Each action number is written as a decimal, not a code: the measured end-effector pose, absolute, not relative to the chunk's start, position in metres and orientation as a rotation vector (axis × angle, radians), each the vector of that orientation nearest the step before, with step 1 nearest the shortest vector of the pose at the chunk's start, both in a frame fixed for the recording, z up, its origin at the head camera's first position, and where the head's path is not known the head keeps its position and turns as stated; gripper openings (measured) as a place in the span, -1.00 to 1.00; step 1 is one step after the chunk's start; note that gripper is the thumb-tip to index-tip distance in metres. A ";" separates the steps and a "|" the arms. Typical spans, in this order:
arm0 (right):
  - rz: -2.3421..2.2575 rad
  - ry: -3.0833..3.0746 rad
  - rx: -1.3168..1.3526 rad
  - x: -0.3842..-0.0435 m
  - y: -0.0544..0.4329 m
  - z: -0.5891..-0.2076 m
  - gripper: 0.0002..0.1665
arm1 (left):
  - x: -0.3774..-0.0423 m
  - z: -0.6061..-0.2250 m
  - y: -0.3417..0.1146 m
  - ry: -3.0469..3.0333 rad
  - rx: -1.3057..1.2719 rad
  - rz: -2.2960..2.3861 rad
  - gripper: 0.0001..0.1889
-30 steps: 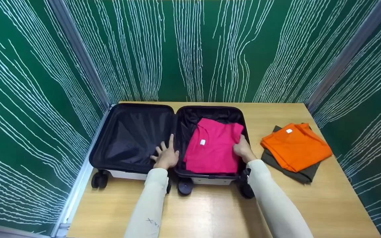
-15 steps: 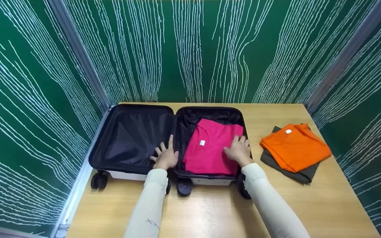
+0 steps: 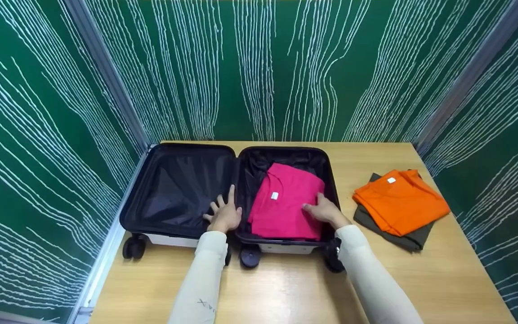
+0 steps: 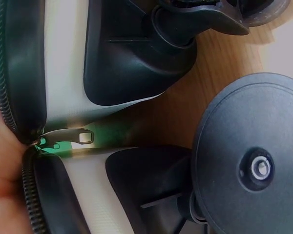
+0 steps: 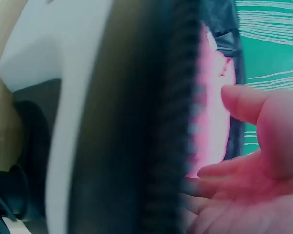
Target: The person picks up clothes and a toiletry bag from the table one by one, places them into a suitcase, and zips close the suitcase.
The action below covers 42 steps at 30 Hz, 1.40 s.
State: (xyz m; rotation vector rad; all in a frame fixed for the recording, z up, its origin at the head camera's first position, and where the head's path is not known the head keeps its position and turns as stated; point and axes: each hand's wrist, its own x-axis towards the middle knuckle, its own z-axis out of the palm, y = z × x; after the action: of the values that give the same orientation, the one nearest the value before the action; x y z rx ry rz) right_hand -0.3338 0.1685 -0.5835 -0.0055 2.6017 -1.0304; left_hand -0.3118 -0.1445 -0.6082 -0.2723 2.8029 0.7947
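Note:
An opened suitcase (image 3: 178,228) lies flat, its two halves side by side. In the right half rests a folded pink T-shirt (image 3: 286,211) with a small white label. My left hand (image 3: 226,217) lies with spread fingers on the inner edges where the halves meet; a zipper pull (image 4: 80,136) shows beside it in the left wrist view. At the T-shirt's right edge is my right hand (image 3: 328,212), its thumb over the cloth and its other fingers partly hidden. The right wrist view shows the thumb (image 5: 244,103) apart from the fingers, beside the pink cloth.
To the right, a folded orange T-shirt (image 3: 403,202) lies on a dark green garment (image 3: 409,240) on the wooden table (image 3: 281,288). Black suitcase wheels (image 3: 250,256) stick out toward the front. Green panels (image 3: 259,67) with white lines surround the table.
My right hand let go of the T-shirt's right edge, lifted over it, then came down at that edge again. The shirt's upper right corner has shifted inward. My left hand stayed put.

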 end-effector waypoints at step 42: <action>-0.877 2.832 0.472 -0.306 0.361 -0.633 -0.16 | -0.305 -0.611 -0.140 2.869 -0.288 0.798 -0.18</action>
State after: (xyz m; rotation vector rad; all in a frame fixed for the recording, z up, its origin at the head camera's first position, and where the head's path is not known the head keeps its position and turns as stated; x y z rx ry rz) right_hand -0.3065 0.3608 -0.6331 0.4719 2.8318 -0.8768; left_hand -0.3055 -0.1399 -0.6111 -0.2879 2.8690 0.7979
